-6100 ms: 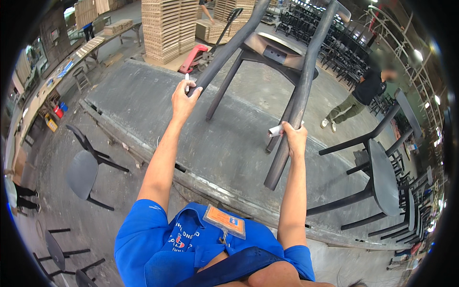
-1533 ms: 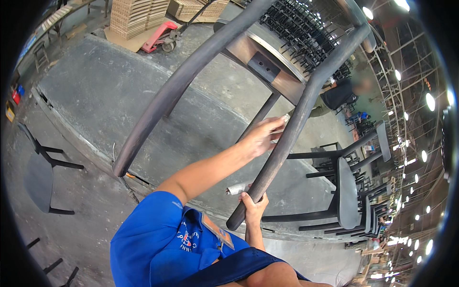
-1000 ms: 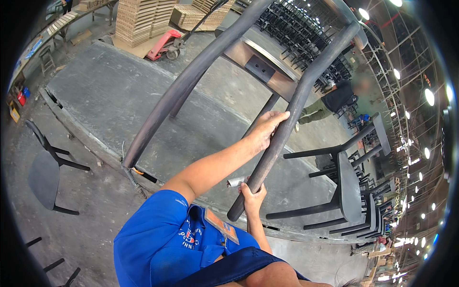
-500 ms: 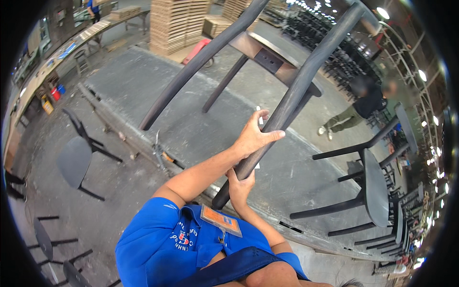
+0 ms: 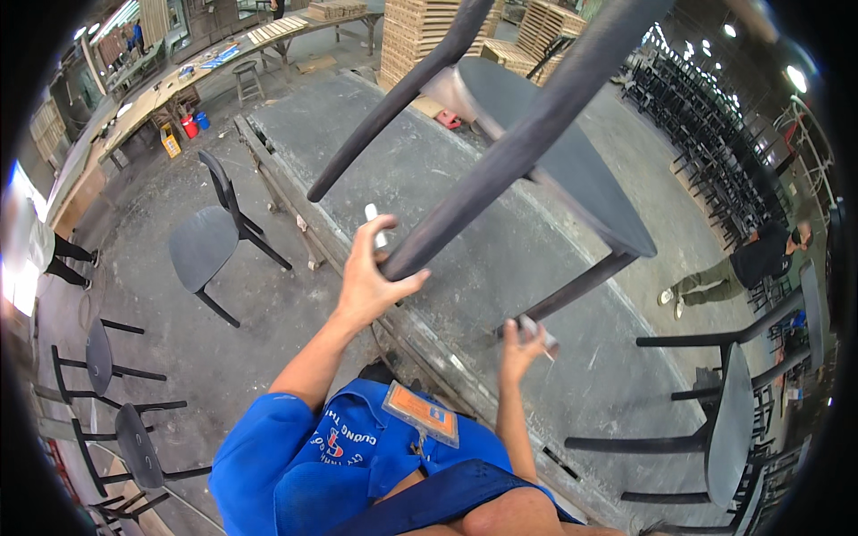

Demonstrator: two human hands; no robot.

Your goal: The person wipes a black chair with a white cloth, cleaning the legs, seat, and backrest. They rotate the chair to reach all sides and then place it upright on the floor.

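A dark chair (image 5: pixel 572 156) is tilted above the grey tabletop, its legs toward me. My left hand (image 5: pixel 365 286) is closed around the lower end of one long leg (image 5: pixel 500 183), thumb on the near side. A small white stick-like piece (image 5: pixel 372 219) pokes up between its fingers. My right hand (image 5: pixel 517 357) is at the tip of a shorter leg (image 5: pixel 581 290), fingers bent round a small whitish piece (image 5: pixel 539 334) that is blurred. Whether the right fingers also grip that leg, I cannot tell.
The grey tabletop (image 5: pixel 357 125) stretches under the chair. On it at right, more dark chairs (image 5: pixel 731 424) lie tipped over. A dark chair (image 5: pixel 206 246) stands on the floor at left, others lower left. Stacked boards (image 5: pixel 420 40) rise behind; a person (image 5: pixel 760 259) is at far right.
The chair has turned, bringing its seat into view. My left hand has moved left and down to the leg's end. My right hand has left that leg and moved right to a shorter leg.
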